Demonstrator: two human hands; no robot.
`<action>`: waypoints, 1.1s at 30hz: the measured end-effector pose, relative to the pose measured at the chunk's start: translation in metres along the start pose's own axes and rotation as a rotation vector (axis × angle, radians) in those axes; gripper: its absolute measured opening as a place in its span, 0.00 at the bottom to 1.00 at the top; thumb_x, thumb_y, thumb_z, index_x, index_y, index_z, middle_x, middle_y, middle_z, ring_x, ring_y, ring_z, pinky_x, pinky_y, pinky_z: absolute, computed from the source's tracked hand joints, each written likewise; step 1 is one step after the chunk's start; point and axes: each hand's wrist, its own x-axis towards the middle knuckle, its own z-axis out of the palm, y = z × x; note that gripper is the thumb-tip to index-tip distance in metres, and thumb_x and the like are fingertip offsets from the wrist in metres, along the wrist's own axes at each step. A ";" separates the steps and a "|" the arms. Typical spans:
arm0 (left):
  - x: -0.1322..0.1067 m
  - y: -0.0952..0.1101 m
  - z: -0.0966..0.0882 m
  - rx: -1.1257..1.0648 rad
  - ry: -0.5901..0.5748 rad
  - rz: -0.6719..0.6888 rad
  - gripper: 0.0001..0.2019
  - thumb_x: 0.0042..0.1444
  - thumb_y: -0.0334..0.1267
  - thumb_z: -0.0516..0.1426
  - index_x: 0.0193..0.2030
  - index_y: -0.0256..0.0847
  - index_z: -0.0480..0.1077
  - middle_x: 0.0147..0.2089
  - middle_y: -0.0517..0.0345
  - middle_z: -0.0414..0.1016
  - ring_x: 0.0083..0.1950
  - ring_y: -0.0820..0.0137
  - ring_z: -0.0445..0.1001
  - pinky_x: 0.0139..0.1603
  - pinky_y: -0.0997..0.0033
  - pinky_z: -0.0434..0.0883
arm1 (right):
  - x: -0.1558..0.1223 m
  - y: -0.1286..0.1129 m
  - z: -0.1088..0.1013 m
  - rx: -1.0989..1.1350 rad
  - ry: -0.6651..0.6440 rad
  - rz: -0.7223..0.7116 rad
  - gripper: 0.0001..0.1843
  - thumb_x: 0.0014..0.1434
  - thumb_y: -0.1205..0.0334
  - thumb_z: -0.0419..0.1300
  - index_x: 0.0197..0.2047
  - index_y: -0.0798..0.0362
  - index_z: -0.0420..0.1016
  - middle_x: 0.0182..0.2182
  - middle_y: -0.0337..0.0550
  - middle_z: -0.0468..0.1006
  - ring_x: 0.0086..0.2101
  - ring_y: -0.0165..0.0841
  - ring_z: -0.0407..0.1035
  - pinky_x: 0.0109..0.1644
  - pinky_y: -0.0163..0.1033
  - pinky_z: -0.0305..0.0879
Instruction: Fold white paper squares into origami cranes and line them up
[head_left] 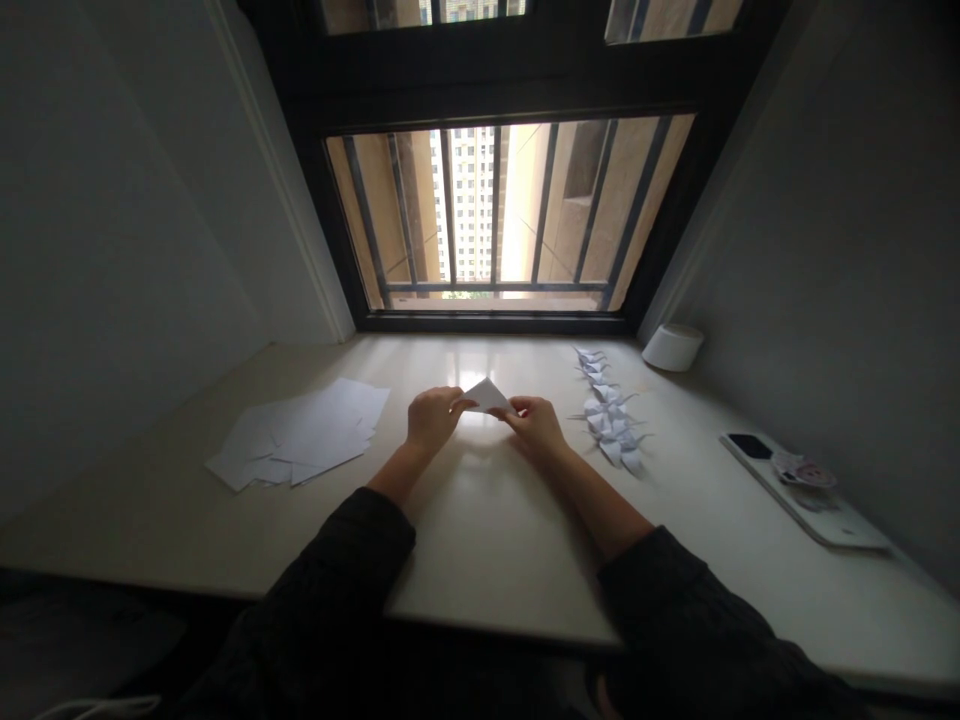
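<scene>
Between my two hands is a small white sheet of paper [487, 393], folded into a triangle with its point toward the window. My left hand [435, 415] pinches its left corner between thumb and fingers. At the right corner, my right hand [536, 420] grips the paper the same way. The folded paper is held low over the pale sill. To the right of my right hand, several folded white paper figures [611, 415] with thin pointed ends sit in a row. A loose pile of white paper sheets [315, 425] lies to the left of my left hand.
The pale windowsill [480, 530] runs up to a dark-framed barred window [495, 322]. A white round container [673, 347] stands by the right wall. Nearer on that side lies a white phone [817, 505] with a grip on its back. Walls close in on both sides.
</scene>
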 end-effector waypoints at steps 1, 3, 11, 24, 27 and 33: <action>0.000 0.000 -0.001 -0.056 0.043 -0.009 0.14 0.53 0.52 0.55 0.36 0.45 0.74 0.35 0.52 0.76 0.39 0.63 0.71 0.37 0.69 0.60 | 0.000 0.000 0.001 0.034 0.002 0.019 0.18 0.46 0.43 0.63 0.24 0.51 0.79 0.20 0.40 0.77 0.23 0.32 0.67 0.28 0.36 0.57; 0.001 0.000 -0.001 -0.213 0.149 -0.056 0.19 0.50 0.52 0.59 0.46 0.46 0.72 0.41 0.53 0.76 0.41 0.64 0.72 0.38 0.70 0.62 | 0.002 0.000 0.001 0.163 0.029 0.074 0.20 0.46 0.43 0.62 0.24 0.53 0.79 0.21 0.43 0.78 0.25 0.34 0.69 0.30 0.37 0.59; 0.004 -0.004 0.020 -0.840 0.014 -0.136 0.16 0.47 0.50 0.61 0.36 0.40 0.77 0.39 0.51 0.79 0.41 0.64 0.75 0.44 0.66 0.68 | 0.002 -0.008 0.007 0.562 -0.030 0.214 0.23 0.42 0.43 0.64 0.30 0.56 0.80 0.29 0.49 0.80 0.30 0.35 0.72 0.34 0.38 0.65; 0.005 0.005 0.009 -1.071 0.113 -0.451 0.19 0.39 0.50 0.65 0.34 0.38 0.78 0.34 0.50 0.79 0.40 0.65 0.74 0.39 0.67 0.66 | -0.005 -0.015 0.013 0.544 -0.140 0.199 0.21 0.43 0.43 0.65 0.26 0.56 0.79 0.23 0.48 0.79 0.24 0.33 0.69 0.29 0.37 0.59; 0.009 -0.002 0.006 -1.079 0.186 -0.498 0.21 0.38 0.51 0.65 0.36 0.38 0.77 0.36 0.49 0.79 0.42 0.64 0.74 0.39 0.68 0.66 | -0.005 -0.014 0.015 0.551 -0.160 0.192 0.21 0.43 0.44 0.65 0.26 0.56 0.80 0.24 0.48 0.79 0.25 0.34 0.70 0.30 0.37 0.60; 0.009 -0.003 0.007 -1.097 0.234 -0.527 0.22 0.37 0.52 0.65 0.37 0.38 0.77 0.36 0.49 0.78 0.42 0.63 0.73 0.39 0.68 0.65 | -0.005 -0.014 0.017 0.533 -0.166 0.189 0.22 0.43 0.43 0.65 0.26 0.57 0.80 0.24 0.48 0.80 0.26 0.36 0.71 0.31 0.37 0.62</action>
